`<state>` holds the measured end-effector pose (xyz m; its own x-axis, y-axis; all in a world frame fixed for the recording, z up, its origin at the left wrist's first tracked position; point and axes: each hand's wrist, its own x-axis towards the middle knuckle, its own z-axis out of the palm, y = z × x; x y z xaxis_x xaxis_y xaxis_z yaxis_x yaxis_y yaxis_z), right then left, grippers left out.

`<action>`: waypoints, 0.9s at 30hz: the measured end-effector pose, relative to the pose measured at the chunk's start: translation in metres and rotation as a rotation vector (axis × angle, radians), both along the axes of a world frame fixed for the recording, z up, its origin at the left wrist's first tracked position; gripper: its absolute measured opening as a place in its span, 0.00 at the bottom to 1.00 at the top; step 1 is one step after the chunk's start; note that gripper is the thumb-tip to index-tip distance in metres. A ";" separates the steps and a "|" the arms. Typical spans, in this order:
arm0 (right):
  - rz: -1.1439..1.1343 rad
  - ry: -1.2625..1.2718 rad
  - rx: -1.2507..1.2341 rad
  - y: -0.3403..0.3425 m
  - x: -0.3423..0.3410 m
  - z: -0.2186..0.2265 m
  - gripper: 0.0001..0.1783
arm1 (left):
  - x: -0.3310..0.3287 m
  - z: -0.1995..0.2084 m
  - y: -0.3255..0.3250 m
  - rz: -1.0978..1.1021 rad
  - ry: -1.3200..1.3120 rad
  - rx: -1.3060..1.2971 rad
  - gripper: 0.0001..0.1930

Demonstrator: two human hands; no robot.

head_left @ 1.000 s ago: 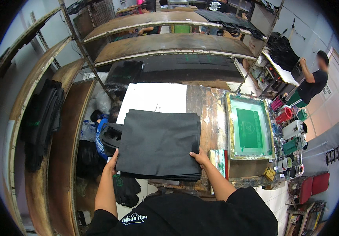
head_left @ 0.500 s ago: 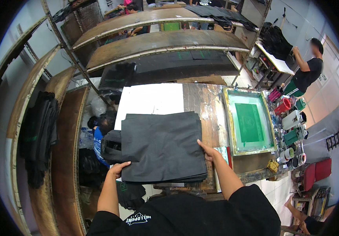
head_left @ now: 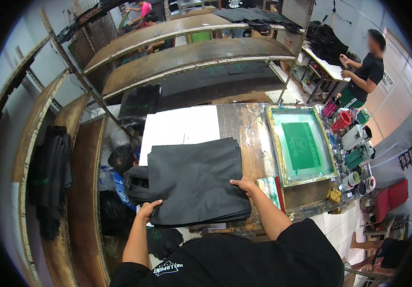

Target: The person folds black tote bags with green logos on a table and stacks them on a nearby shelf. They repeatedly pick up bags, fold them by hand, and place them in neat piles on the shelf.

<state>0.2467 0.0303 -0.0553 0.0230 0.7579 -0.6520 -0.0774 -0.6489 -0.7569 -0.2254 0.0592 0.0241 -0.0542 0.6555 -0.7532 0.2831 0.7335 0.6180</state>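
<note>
A stack of black fabric bags [head_left: 194, 179] lies at the near edge of the worktable, with loop handles [head_left: 136, 184] sticking out on the left. My left hand [head_left: 149, 209] grips the near left corner, its thumb on top and its fingers hidden below. On the right side, my right hand [head_left: 245, 186] holds the edge with the thumb over the top bag. Behind the stack a white sheet [head_left: 182, 124] covers part of the wooden tabletop [head_left: 242, 129]. A framed printing screen [head_left: 302, 146] with a green panel rests on the table to the right.
Ink tubs [head_left: 356, 136] and a yellow sponge [head_left: 334, 194] line the table's right side. Metal-framed shelves [head_left: 196, 55] stand beyond and at left, where black bags [head_left: 53, 177] hang. One person [head_left: 125, 162] is low at the left; another [head_left: 371, 71] stands far right.
My right thumb has shifted inward from the stack's right edge onto the top bag. The stack's far edge has tilted slightly. The person at far right has drawn their hands back.
</note>
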 end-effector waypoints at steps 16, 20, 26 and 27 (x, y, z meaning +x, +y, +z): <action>-0.271 -0.182 0.861 -0.011 -0.036 0.121 0.31 | 0.049 0.097 -0.009 -0.125 0.356 0.891 0.31; -0.279 -0.190 0.693 -0.041 -0.033 0.143 0.31 | 0.042 0.083 -0.023 -0.169 0.364 0.876 0.33; 0.020 -0.303 0.680 -0.052 -0.009 0.094 0.31 | 0.015 0.024 -0.059 -0.371 0.412 0.440 0.34; 0.093 -0.354 0.684 -0.049 -0.008 0.084 0.30 | 0.014 0.020 -0.060 -0.356 0.413 0.447 0.34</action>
<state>0.2392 -0.0186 0.0285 0.0595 0.9982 -0.0037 0.2760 -0.0200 -0.9610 -0.2110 -0.0004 0.0443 -0.0023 0.9283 -0.3718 0.7348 0.2538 0.6290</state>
